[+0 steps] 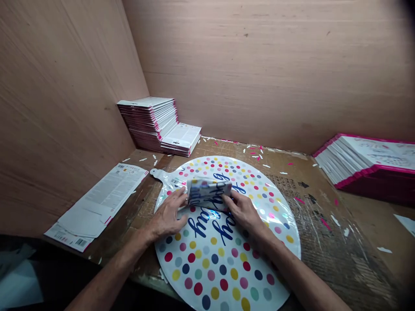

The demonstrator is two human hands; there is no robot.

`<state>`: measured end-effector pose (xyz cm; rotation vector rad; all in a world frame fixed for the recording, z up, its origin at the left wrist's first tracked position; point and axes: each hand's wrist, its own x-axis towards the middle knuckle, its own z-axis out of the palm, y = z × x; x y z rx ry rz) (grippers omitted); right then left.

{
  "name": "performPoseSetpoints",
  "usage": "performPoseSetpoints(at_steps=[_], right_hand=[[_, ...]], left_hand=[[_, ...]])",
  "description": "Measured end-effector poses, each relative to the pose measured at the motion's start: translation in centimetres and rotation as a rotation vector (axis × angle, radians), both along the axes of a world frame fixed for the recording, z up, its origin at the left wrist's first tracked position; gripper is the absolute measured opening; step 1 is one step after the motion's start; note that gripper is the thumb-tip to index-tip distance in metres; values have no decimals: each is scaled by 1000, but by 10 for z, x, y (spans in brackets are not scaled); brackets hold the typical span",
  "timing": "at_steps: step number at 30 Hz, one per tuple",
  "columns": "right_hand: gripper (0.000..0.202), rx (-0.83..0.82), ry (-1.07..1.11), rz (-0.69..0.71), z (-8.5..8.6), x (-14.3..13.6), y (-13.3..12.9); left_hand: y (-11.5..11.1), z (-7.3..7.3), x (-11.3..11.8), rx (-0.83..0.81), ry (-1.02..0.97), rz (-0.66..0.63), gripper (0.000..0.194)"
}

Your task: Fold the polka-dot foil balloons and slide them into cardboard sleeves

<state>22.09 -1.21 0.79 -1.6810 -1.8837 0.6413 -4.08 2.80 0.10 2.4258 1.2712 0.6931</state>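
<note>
A large flat foil balloon (214, 259), white with coloured dots and dark blue script lettering, lies on the cardboard-covered bench. Its narrow tail points to the upper left. Over its middle, a folded foil balloon (207, 192) with the same dots and lettering stands slightly raised. My right hand (244, 211) pinches the folded balloon's right end between thumb and fingers. At its left end, the fingertips of my left hand (171, 214) curl against the edge, the thumb lower and apart. Whether more balloons lie beneath the flat one, I cannot tell.
Stacks of folded white card sleeves (147, 123) with pink edges stand in the back left corner. Flat printed cards (100, 205) lie on the left. More pink-edged sleeves (372, 164) lean at the right. Paper scraps (325, 223) litter the cardboard; wooden panels (259, 73) enclose the back and left.
</note>
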Motion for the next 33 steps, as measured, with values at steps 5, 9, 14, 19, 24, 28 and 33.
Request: performPoseSetpoints(at_steps=[5,9,14,19,24,28,33], right_hand=[[41,-133,-427,-214,9,-30,37],[23,-109,-551,-209,23,-43,55],[24,-22,-592,41,42,-58,81],[13,16,-507,216,39,-58,50],[16,66,-134,221,28,-54,-3],[27,-42,40,248,28,-60,-18],[35,-149,133,249,18,-39,-38]], left_hand=[[-11,-12,34,21,-43,506,31],[-16,-14,48,189,134,562,17],[-16,-15,41,208,161,488,9],[-14,-10,29,68,-110,477,36],[-29,9,41,-186,-447,363,36],[-47,21,31,-191,-493,308,36],[-44,17,-58,122,88,650,37]])
